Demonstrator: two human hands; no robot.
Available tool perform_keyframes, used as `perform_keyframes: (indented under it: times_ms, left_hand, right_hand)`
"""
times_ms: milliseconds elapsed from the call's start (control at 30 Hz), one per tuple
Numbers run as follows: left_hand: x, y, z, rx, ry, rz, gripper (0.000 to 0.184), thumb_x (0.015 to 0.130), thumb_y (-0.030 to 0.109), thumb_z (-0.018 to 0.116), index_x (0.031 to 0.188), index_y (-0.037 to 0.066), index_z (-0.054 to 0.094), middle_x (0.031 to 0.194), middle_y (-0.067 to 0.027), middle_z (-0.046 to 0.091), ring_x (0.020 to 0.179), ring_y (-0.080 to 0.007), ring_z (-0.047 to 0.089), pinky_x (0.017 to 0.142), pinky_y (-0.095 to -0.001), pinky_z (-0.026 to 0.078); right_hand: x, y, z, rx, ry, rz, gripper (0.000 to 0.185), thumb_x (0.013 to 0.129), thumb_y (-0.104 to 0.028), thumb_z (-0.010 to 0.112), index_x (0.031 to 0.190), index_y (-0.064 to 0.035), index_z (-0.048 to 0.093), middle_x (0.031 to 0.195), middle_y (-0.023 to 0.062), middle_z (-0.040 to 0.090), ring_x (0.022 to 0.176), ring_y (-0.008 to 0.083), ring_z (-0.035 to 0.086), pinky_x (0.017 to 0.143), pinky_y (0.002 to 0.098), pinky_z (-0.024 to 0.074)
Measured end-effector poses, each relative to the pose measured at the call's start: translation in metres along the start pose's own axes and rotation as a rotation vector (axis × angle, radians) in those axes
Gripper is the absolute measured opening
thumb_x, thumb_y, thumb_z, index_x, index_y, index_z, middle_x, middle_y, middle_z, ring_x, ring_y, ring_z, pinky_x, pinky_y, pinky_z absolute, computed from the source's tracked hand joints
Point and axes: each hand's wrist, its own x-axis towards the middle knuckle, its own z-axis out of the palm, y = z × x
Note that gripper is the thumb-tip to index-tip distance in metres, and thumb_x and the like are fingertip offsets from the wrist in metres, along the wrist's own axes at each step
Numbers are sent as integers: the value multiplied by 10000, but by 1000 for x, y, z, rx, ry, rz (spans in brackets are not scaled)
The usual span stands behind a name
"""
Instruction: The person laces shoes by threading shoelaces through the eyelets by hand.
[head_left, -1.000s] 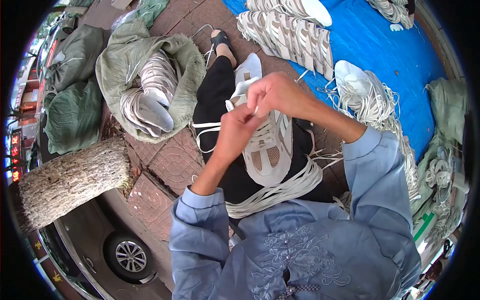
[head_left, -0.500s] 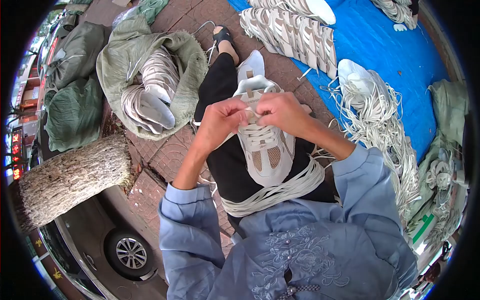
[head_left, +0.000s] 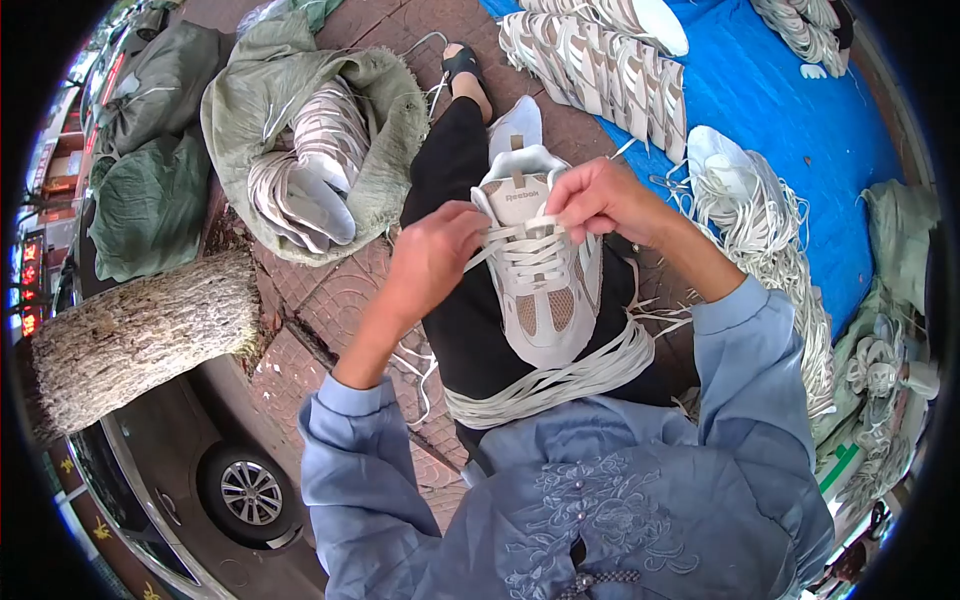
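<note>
A white and beige sneaker (head_left: 550, 335) rests on my lap, toe toward me, with white lacing across its front. At its left side my left hand (head_left: 435, 255) is closed, pinching a shoelace (head_left: 478, 258) near the upper eyelets. My right hand (head_left: 612, 203) pinches the lace at the opposite side, just below the tongue (head_left: 520, 205). Between the hands, lace strands run across the top of the shoe. A bundle of white laces (head_left: 555, 392) lies over my thighs, below the toe.
Left of me, an open green sack (head_left: 390, 120) holds stacked shoe uppers (head_left: 328, 150). A tree trunk (head_left: 150, 335) and a parked car (head_left: 180, 460) are nearby. On the right, a blue tarp (head_left: 790, 130) carries rows of uppers (head_left: 600, 80) and a pile of loose laces (head_left: 775, 250).
My hands have moved apart from the middle of the tongue to either side of the shoe. The tongue's label now shows, and lace strands stretch between the hands.
</note>
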Motion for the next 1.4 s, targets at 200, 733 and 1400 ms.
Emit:
perform_keyframes:
  times_ms: [200,733,1400]
  left_hand:
    - [7,-16,3,66,-140,-140,114,750,167,563,814,78,593,726,-114,594,639,-311,564,601,-379,458]
    - [-14,-63,-71,266,-95,-87,25,713,85,561,693,70,562,648,-112,573,620,-298,570,551,-375,441]
    - [-43,-5,-21,273,246,-91,184,698,156,642,806,14,595,789,-102,575,743,-282,531,668,-341,441]
  right_hand:
    - [-20,-8,-8,37,96,-67,122,668,0,554,777,37,595,568,90,561,401,71,475,325,159,248]
    - [2,5,10,-227,117,-33,111,665,-15,587,775,0,587,626,68,593,401,45,421,358,181,285]
    - [-42,-8,-91,-1466,619,-645,99,600,-49,604,697,-47,622,691,90,608,655,230,589,591,318,461]
